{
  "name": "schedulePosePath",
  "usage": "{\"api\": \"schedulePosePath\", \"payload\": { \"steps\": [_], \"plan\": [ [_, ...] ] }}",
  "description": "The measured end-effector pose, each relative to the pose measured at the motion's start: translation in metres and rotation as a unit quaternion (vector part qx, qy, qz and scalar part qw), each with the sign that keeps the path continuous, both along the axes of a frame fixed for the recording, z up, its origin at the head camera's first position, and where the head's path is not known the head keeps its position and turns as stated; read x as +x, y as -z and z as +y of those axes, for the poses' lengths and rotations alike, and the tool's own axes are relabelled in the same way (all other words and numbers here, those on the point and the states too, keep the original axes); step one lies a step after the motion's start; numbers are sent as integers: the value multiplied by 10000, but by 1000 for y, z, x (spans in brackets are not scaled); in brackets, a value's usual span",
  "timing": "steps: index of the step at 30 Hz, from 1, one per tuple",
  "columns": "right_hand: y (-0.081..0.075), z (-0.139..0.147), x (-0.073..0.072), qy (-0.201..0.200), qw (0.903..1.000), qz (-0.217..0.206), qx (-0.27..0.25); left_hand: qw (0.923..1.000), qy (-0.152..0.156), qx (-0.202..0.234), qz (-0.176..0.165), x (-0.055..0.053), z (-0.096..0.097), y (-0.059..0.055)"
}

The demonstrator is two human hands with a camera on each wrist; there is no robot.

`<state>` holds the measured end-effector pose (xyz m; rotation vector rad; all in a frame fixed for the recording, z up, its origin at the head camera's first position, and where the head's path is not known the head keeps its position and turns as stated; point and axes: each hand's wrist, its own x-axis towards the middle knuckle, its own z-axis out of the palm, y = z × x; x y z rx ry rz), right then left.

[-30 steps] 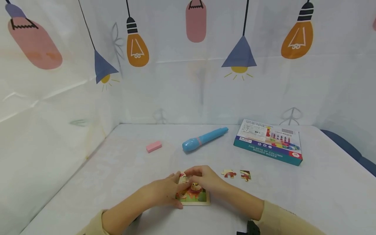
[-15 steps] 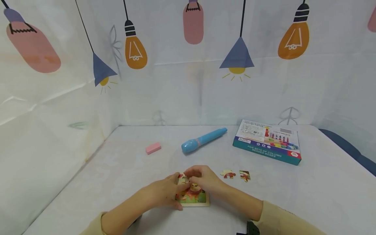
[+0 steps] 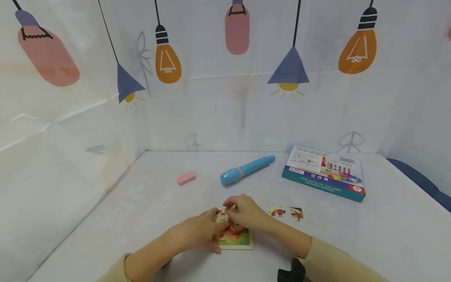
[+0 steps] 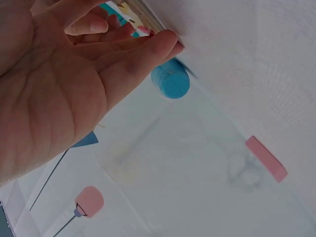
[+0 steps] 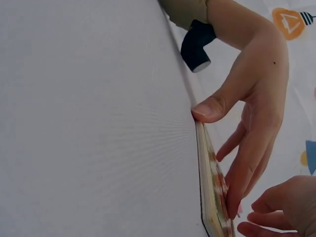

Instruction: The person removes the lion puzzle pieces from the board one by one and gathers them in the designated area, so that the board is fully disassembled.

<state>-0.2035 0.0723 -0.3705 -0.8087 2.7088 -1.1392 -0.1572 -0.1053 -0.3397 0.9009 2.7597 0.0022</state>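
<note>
A small framed jigsaw puzzle (image 3: 234,239) with a colourful cartoon picture lies on the table in front of me. My left hand (image 3: 199,233) rests across its left side, fingers spread; in the right wrist view the left thumb (image 5: 210,108) presses at the frame's edge. Over the top of the puzzle, my right hand (image 3: 248,213) has thumb and index finger bent together, pinching a puzzle piece that the fingers mostly cover. Two loose puzzle pieces, a pale-and-red one (image 3: 276,211) and a darker one (image 3: 297,213), lie just right of the right hand.
Beyond the hands lie a pink block (image 3: 186,178) and a blue toy microphone (image 3: 246,170). A boxed bead set (image 3: 324,172) sits at the back right. White sheeting with printed lamps (image 3: 211,109) hangs behind and left of the table (image 3: 141,199).
The right hand's fingers have lifted slightly at the puzzle's top edge. The left hand keeps its place, and the loose pieces have not moved. The head view has shifted a little.
</note>
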Motion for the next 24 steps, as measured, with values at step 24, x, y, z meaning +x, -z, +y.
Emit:
{"api": "schedulePosePath", "payload": {
  "steps": [24],
  "plan": [
    [4, -7, -7, -192, 9809, 1547, 1167, 9999, 114, 33, -28, 1, 0, 0]
  ]
}}
